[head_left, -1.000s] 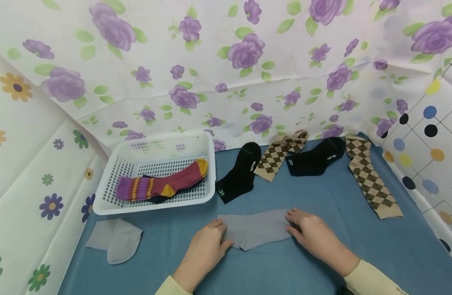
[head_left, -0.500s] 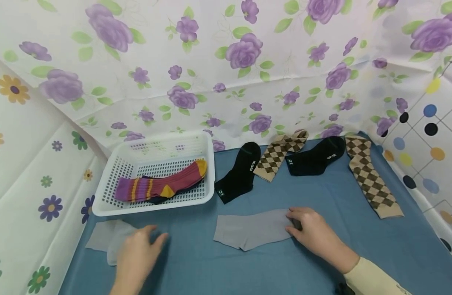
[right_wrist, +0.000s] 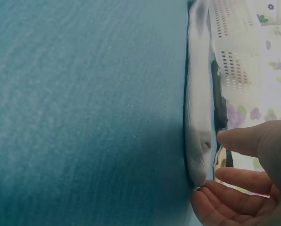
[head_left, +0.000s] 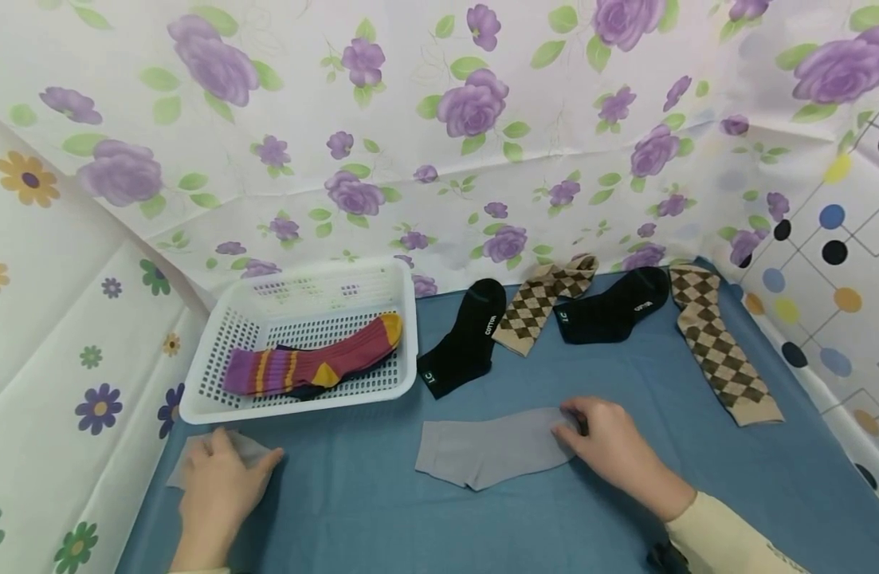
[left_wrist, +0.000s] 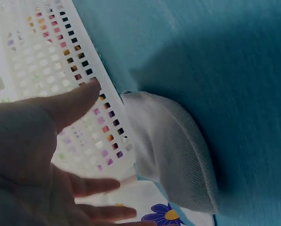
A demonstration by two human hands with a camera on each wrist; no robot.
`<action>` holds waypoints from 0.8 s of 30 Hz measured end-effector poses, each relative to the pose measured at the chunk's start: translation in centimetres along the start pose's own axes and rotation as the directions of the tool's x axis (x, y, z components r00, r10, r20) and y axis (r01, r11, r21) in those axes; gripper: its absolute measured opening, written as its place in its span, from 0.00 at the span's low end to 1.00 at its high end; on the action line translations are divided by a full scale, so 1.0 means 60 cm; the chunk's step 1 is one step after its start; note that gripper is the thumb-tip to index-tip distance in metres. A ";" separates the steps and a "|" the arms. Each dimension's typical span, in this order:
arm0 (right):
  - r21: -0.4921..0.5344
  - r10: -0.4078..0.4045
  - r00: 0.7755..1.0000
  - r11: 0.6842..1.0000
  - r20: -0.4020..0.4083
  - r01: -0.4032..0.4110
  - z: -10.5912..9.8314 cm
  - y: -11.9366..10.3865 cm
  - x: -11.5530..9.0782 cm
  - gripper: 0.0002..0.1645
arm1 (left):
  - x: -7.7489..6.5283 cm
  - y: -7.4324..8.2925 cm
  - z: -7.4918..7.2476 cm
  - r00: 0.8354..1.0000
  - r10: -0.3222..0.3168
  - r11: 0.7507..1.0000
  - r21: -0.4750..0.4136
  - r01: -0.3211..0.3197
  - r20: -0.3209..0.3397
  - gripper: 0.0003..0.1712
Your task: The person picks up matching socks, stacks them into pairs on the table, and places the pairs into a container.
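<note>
Grey sock (head_left: 489, 448) lies crosswise, toe toward the loosely spread right hand (head_left: 611, 446), left hand (head_left: 220, 482) likewise, black sock (head_left: 465, 339) reading "COTTON".

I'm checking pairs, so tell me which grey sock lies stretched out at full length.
The grey sock by the right hand: that sock lies extended, whereas the other grey sock, beneath the left hand, looks folded over.

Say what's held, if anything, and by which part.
Nothing: the left grip is open over the folded sock, the right grip is open beside the flat sock.
</note>
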State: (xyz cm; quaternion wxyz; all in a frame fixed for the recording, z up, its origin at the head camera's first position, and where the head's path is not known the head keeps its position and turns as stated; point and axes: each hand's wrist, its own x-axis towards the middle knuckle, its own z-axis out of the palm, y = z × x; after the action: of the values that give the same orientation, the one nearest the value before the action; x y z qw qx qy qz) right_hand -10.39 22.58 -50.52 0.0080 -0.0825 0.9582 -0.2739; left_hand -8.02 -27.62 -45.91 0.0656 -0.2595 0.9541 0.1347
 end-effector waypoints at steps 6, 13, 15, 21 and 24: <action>-0.008 0.018 1.000 1.000 0.015 -0.018 -0.001 -0.002 0.002 0.21 | 0.019 -0.001 0.008 0.991 0.088 0.995 0.030 -0.091 0.102 0.69; 0.000 0.047 0.998 0.999 0.029 -0.047 -0.004 -0.004 0.007 0.21 | 0.025 0.002 0.010 0.982 0.088 0.994 0.049 -0.098 0.165 0.61; -0.005 0.041 0.999 0.999 0.022 -0.041 -0.004 -0.004 0.008 0.21 | 0.024 0.000 0.010 0.984 0.090 0.994 0.049 -0.098 0.152 0.57; -0.014 0.026 1.000 1.000 0.013 -0.026 -0.001 -0.007 0.010 0.20 | 0.021 -0.006 0.011 0.987 0.113 0.992 0.052 -0.119 0.112 0.41; -0.014 0.019 1.000 1.000 0.009 -0.018 0.000 -0.008 0.010 0.19 | 0.019 -0.008 0.015 0.985 0.142 0.988 0.054 -0.147 0.097 0.32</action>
State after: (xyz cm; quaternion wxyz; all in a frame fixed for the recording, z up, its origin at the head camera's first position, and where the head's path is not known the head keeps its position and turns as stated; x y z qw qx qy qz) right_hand -10.93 22.09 -50.26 0.0144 -0.0749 0.9607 -0.2669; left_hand -8.73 -28.31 -47.12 0.1080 -0.1808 0.9699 0.1220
